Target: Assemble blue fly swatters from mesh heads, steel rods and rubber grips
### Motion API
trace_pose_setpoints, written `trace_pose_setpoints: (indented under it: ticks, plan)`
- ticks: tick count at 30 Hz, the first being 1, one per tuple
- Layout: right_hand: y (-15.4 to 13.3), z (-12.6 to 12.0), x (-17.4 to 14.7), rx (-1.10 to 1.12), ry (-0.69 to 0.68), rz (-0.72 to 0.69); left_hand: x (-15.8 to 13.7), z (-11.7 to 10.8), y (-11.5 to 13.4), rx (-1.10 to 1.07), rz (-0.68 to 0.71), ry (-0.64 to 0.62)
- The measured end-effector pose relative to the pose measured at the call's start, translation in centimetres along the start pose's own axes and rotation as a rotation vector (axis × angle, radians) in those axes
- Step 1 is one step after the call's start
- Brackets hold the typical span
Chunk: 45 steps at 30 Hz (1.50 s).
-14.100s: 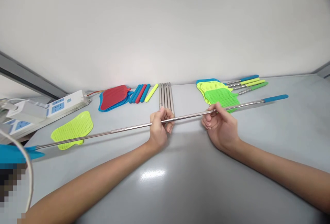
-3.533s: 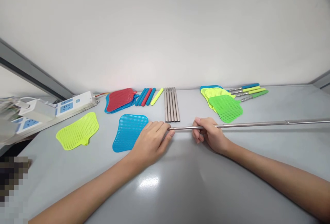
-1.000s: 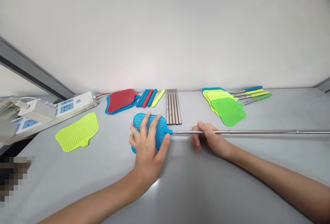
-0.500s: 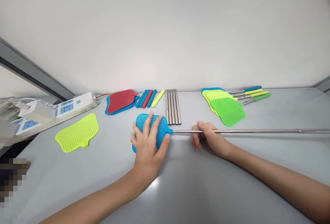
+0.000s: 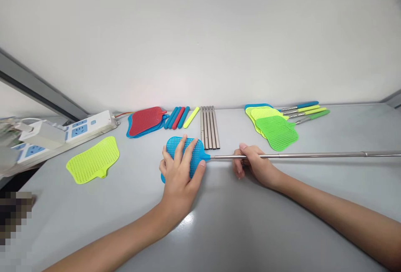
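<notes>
Spanning the lower view, the grey bench (image 5: 225,230) carries a long steel rod (image 5: 316,155) whose axis runs left to right, its far end leaving the frame on the right. At the rod's left end the blue swatter head (image 5: 197,153) lies in line with it, mesh face up. The left hand (image 5: 179,178) rests across this head, fingers fanned wide over the mesh rather than closed; how hard they press cannot be told. The right hand (image 5: 255,162) has its fingers curled around the rod, thumb on top, well to the right of the head. Smallest, and central to the alignment, is the blue neck (image 5: 205,157), which meets the rod's thin tip between the hands; the left thumb, just beside it, is nearer.
</notes>
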State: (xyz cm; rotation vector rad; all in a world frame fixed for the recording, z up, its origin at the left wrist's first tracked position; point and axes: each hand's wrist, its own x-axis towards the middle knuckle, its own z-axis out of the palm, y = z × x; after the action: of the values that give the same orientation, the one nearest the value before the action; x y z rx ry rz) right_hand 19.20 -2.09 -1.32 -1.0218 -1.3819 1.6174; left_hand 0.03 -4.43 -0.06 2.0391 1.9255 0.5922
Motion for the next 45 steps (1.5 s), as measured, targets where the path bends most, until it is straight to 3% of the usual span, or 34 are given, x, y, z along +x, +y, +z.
trace_pose_setpoints:
  ticks: [20, 23, 26, 30, 35, 39, 45]
  plan:
    - [0.7, -0.4, 0.1, 0.154, -0.008, -0.051, 0.4, 0.2, -0.8, 0.014, 0.087, -0.011]
    - [0.4, -0.3, 0.1, 0.111, -0.016, -0.038, 0.5, 0.6, -0.9, 0.091, 0.207, -0.041]
    - [0.0, -0.1, 0.1, -0.020, -0.025, -0.009, 0.3, 0.9, -0.8, 0.151, 0.433, -0.053]
    - [-0.5, 0.1, -0.1, -0.226, -0.068, 0.004, 0.1, 0.8, -0.6, 0.108, 0.647, -0.034]
    - [-0.8, 0.1, -0.3, -0.378, -0.137, 0.013, 0.0, 0.2, -0.2, 0.062, 0.597, -0.127]
    - [-0.8, 0.1, -0.4, -0.404, -0.085, -0.005, 0.3, -0.4, 0.2, 0.039, 0.555, -0.209]
    - [-0.1, -0.1, -0.3, -0.132, 0.086, -0.064, 0.7, -1.6, 0.7, -0.024, 0.515, -0.327]
